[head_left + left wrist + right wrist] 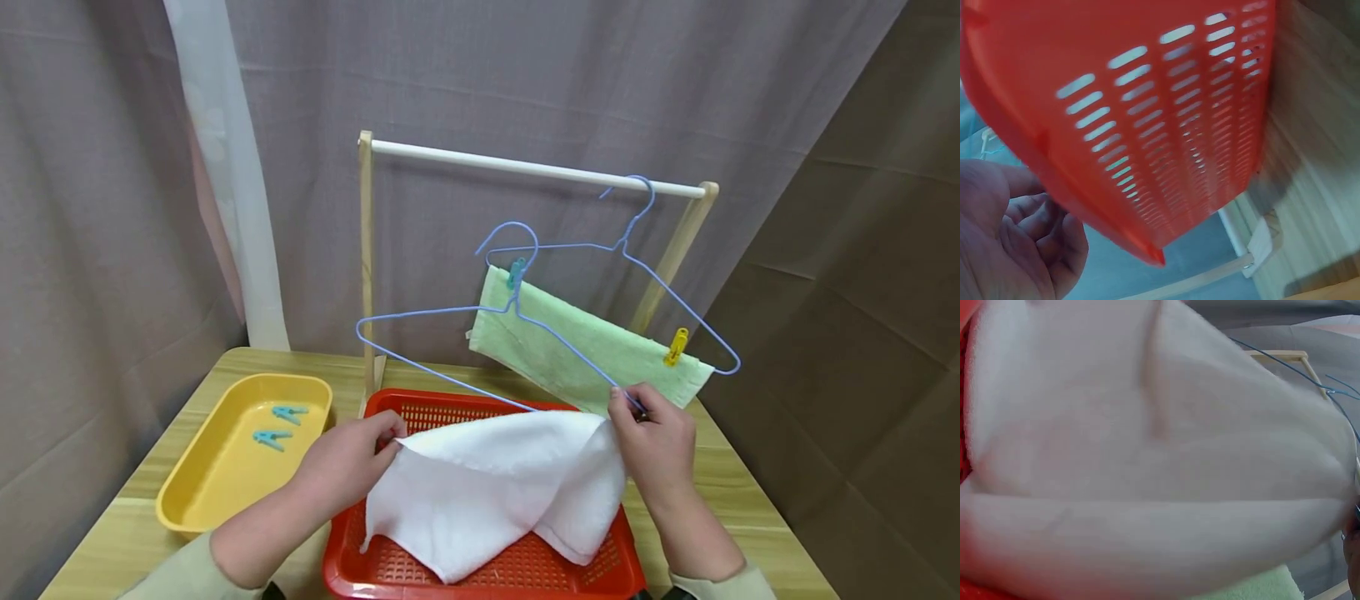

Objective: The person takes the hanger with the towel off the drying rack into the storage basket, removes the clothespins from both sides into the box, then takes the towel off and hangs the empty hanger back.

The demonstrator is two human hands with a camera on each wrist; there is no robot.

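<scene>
Left hand [348,462] pinches white towel [480,496] | right hand [660,442] pinches towel and blue hanger [515,303] | towel hangs over red basket [348,537]

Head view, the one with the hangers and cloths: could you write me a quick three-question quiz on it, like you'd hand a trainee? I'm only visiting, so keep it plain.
1. Count: how many small clips lie in the yellow tray?
2. True or false: the two clips on the green towel are the same colour.
3. Fill the gap: the left hand pinches the edge of the ____.

Key:
1. Two.
2. False: one is a teal clip, the other a yellow clip.
3. White cloth.
</scene>
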